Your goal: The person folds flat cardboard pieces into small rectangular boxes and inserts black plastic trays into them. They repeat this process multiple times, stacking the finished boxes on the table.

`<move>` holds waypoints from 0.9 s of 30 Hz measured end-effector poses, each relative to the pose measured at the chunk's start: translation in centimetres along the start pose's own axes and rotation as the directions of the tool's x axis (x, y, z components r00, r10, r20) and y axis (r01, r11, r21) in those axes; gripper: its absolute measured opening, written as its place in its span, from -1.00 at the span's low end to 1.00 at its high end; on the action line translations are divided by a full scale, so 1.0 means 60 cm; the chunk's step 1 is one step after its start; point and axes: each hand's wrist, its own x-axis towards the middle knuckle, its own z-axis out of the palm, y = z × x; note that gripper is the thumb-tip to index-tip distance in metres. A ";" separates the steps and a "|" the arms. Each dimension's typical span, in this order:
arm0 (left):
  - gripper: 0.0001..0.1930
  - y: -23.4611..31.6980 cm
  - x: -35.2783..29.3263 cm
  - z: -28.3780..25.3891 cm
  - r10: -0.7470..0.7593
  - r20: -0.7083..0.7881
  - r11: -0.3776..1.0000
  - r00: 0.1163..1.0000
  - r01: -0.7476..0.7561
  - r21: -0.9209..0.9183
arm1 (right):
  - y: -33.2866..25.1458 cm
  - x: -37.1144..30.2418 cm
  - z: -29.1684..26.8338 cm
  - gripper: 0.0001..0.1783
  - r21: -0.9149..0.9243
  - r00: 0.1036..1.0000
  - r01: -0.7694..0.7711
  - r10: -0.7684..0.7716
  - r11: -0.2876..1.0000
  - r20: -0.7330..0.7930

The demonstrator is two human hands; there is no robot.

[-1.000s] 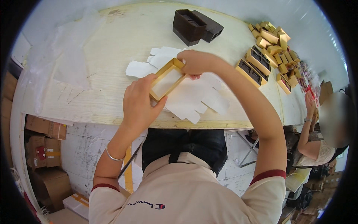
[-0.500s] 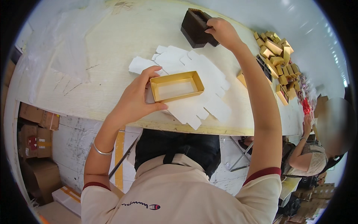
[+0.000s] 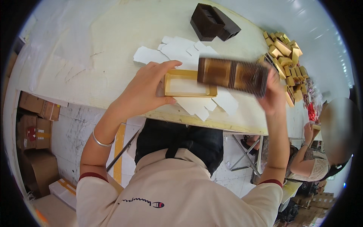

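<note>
My left hand grips the left end of a gold open-topped box, thumb at the near side and fingers at the far side. From my right hand a brown plastic tray with two compartments extends leftward, smeared a little by motion. The tray overlaps the box's right part in view and hides it; whether they touch I cannot tell. Beneath the box lie white flat card blanks. A stack of dark brown trays stands at the far side of the table, with another tray leaning beside it.
Several gold boxes are heaped at the table's far right. Clear plastic sheeting lies at the left of the table. Cardboard boxes stand below on the left. Another person sits at the right, holding a small box.
My right hand has come from the stack toward the gold box with a brown tray. One tray now leans beside the stack. The gold box and my left hand appear slightly farther right.
</note>
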 end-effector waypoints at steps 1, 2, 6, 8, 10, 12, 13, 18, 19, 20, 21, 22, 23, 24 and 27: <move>-0.14 0.006 0.004 -0.001 -0.011 0.024 1.000 1.000 0.010 0.022 | 0.016 -0.019 -0.013 -0.64 0.043 0.992 -0.111 0.109 0.993 0.060; -0.15 0.009 0.006 -0.001 -0.016 0.035 1.000 0.999 0.016 0.005 | 0.037 -0.033 -0.015 -0.67 0.104 0.979 -0.176 0.163 0.979 0.123; -0.16 0.015 0.012 0.004 -0.015 0.065 1.000 0.998 0.013 0.019 | 0.070 -0.034 -0.009 -0.66 0.145 0.929 -0.364 0.370 0.920 -0.016; -0.20 0.015 0.014 0.007 0.019 0.062 0.999 0.998 -0.022 0.048 | 0.073 -0.024 -0.003 -0.65 0.165 0.926 -0.335 0.357 0.928 -0.125; -0.24 0.016 0.016 0.008 0.074 0.047 0.995 0.996 -0.077 0.058 | 0.065 -0.007 -0.002 -0.65 0.145 0.934 -0.299 0.320 0.943 -0.158; -0.22 0.019 0.019 0.011 0.037 0.061 0.998 0.997 -0.040 0.056 | 0.073 -0.003 0.004 -0.66 0.109 0.923 -0.361 0.371 0.926 -0.098; -0.21 0.020 0.020 0.011 0.019 0.068 0.998 0.998 -0.022 0.055 | 0.082 -0.006 0.016 -0.66 0.090 0.912 -0.397 0.404 0.913 -0.074; -0.25 0.022 0.026 0.007 0.023 0.101 0.964 0.995 -0.049 0.260 | 0.086 -0.003 0.019 -0.77 -0.351 0.967 -0.252 0.243 0.902 -0.071; -0.26 0.021 0.026 0.008 0.061 0.089 0.934 0.994 -0.088 0.345 | 0.087 -0.003 0.014 -0.78 -0.429 0.985 -0.165 0.171 0.888 -0.025; -0.25 0.022 0.028 0.009 0.044 0.095 0.955 0.995 -0.069 0.287 | 0.087 -0.002 0.006 -0.78 -0.500 0.995 -0.073 0.100 0.863 0.028; -0.24 0.023 0.029 0.012 0.027 0.102 0.972 0.994 -0.050 0.229 | 0.087 -0.004 0.001 -0.77 -0.565 0.996 0.021 0.033 0.825 0.085; -0.24 0.024 0.030 0.014 0.011 0.111 0.985 0.994 -0.030 0.169 | 0.085 -0.005 0.004 -0.76 -0.642 0.988 0.096 0.007 0.761 0.157; -0.22 0.026 0.031 0.017 0.013 0.091 0.977 0.996 -0.031 0.209 | 0.081 -0.008 0.013 -0.74 -0.708 0.974 0.171 -0.008 0.686 0.227; -0.21 0.027 0.030 0.021 0.015 0.070 0.968 0.997 -0.032 0.248 | 0.074 -0.011 0.020 -0.73 -0.760 0.955 0.246 -0.015 0.602 0.298; -0.18 0.026 0.034 0.029 0.018 0.044 0.956 0.999 -0.030 0.291 | 0.054 -0.002 0.013 -0.68 -0.731 0.894 0.310 0.076 0.608 0.442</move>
